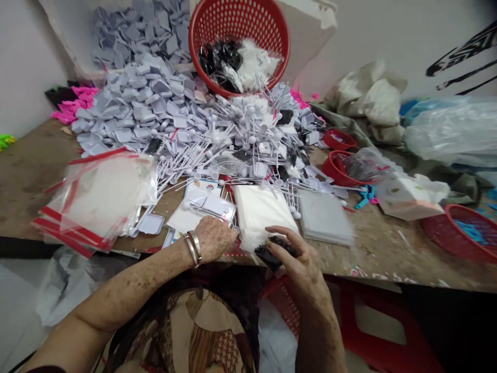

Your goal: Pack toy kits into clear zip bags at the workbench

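My left hand, with metal bangles on the wrist, rests knuckles up at the table's front edge, its fingers curled and hidden against a stack of white sheets. My right hand is closed around a small black packet beside that stack. Just beyond my left hand lies a clear bag with white parts and a printed card.
A heap of pale lilac plastic trays and white spoon-like sticks fills the table's middle. A tilted red basket holds black and white packets. Red-striped clear bags lie left. Small red baskets and crumpled plastic sit right.
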`<act>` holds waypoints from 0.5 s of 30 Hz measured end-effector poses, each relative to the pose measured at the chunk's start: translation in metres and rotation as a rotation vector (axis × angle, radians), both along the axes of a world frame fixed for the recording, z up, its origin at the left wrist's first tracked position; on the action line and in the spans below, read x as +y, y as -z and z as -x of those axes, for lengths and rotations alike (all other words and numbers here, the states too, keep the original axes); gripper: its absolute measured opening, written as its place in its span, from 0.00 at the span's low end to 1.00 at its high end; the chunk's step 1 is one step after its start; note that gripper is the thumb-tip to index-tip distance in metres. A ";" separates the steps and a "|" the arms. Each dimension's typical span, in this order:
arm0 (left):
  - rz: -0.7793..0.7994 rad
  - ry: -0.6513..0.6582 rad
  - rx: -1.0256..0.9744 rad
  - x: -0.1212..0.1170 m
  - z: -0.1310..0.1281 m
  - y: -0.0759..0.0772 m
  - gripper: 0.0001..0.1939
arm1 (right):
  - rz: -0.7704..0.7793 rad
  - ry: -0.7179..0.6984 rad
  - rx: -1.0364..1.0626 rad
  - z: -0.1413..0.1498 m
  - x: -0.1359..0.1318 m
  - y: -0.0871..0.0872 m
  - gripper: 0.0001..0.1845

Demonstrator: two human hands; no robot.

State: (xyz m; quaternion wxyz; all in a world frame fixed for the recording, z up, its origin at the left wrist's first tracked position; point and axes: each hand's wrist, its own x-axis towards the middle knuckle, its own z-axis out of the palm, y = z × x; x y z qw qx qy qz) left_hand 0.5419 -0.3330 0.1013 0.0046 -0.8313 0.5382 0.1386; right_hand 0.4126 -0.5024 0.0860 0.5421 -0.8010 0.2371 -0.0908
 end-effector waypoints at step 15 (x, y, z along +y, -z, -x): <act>-0.037 -0.051 -0.018 -0.018 -0.013 -0.005 0.11 | 0.091 -0.157 0.121 -0.018 -0.013 0.002 0.15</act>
